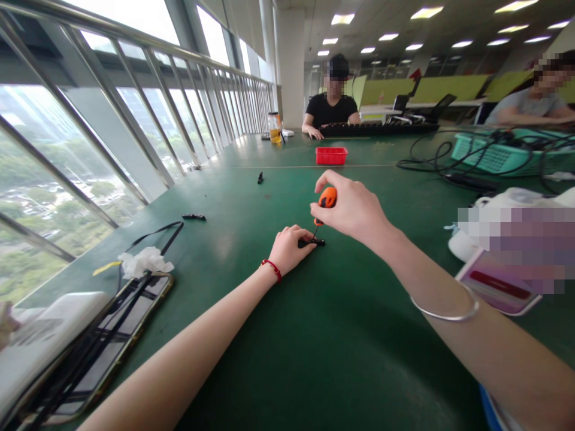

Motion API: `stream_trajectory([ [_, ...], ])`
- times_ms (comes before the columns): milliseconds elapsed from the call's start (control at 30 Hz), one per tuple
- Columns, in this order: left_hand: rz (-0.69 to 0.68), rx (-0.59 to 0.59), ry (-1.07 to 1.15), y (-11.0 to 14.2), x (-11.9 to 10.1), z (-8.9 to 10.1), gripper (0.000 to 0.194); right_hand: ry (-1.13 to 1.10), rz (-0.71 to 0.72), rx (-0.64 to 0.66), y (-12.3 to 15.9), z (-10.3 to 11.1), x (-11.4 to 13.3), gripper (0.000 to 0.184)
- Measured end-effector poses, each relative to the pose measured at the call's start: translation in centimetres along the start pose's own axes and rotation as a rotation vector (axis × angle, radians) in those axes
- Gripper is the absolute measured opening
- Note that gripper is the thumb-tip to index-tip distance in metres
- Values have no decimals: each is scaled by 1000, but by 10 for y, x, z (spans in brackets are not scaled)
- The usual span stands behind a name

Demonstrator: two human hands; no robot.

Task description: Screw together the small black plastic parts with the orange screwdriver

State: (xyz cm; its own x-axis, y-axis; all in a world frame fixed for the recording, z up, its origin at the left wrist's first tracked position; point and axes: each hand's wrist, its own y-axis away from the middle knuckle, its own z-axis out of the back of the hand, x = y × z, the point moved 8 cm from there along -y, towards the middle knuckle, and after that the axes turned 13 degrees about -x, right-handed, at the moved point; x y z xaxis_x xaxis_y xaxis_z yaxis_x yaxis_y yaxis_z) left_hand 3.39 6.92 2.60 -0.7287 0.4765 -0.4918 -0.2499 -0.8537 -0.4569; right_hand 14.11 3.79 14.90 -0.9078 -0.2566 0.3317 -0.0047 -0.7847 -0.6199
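On the green tabletop, my left hand pins down a small black part, its fingers closed around one end. Above it, my right hand grips a screwdriver by its orange and black handle. The screwdriver's thin shaft points down, and its tip meets the black part, though the exact contact point is too small to make out. A small black piece lies to the left, and another small black piece sits farther back.
A red tray stands ahead. At right are a teal basket with tangled black cables and a white and pink package. A phone and crumpled tissue lie left, near the railing. A jar and two people are beyond.
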Motion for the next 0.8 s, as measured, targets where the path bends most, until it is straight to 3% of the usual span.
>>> stream_trajectory([
  [100, 2, 0, 0, 0, 0, 0, 11, 15, -4, -25, 0, 3, 0, 38],
  [300, -2, -2, 2, 0, 0, 1, 10, 76, -25, -70, 1, 3, -1, 39],
  [500, 0, -3, 2, 0, 0, 0, 12, -5, -26, -65, -1, 1, -5, 16],
  [800, -7, 0, -9, 0, 0, -1, 13, -44, -43, -87, -3, 5, -5, 14],
])
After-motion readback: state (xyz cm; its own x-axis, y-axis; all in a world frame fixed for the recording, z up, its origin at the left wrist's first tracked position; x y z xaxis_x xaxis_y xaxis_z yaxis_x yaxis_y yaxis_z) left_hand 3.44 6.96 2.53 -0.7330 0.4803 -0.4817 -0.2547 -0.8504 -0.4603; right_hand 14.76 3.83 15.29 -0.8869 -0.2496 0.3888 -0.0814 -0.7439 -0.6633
